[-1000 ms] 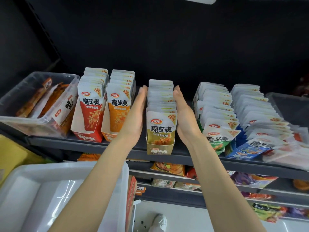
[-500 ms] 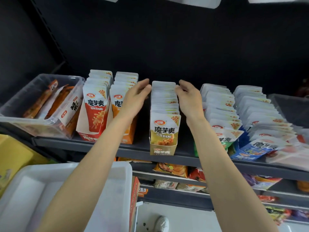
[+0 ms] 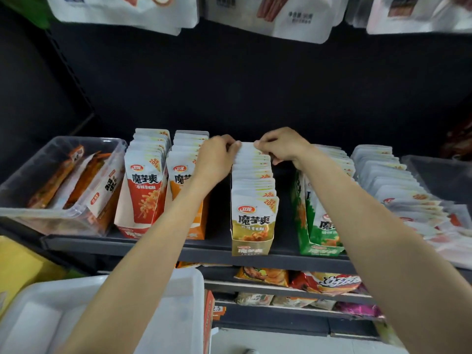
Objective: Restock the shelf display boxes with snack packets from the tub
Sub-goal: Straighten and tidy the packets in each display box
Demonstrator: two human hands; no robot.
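reaching over the shelf (image 3: pixel 158 247), both hands meet at the back of the gold box (image 3: pixel 251 245), which stands at the shelf's front edge between the orange box (image 3: pixel 196 229) and the green box (image 3: pixel 320 245). the left hand (image 3: pixel 217 159) has its fingers curled onto the left corner of the rearmost gold packets (image 3: pixel 252 175); the right hand (image 3: pixel 282 146) has its fingers curled over their top edge from the right. each hand appears to pinch the packet tops, though the fingertips are tucked behind the foil and cannot be made out singly. how many packets are held cannot be told.

the left forearm crosses in front of the orange box and hides most of its front packet; the right forearm covers part of the green box and its row. the red box (image 3: pixel 132 229) stands just beside the orange one, its front in plain view. a clear bin (image 3: pixel 63 215) of long packets sits at far left, its left end cut off. the blue row (image 3: pixel 398 185) at far right is blurred and its box is not visible. the white tub (image 3: pixel 184 297) lies at bottom left, partly hidden by the left arm and cut by the frame; its inside shows only bare white. hanging bags (image 3: pixel 270 16) along the top are cut off, their print unreadable. lower shelves hold bags too blurred to read.
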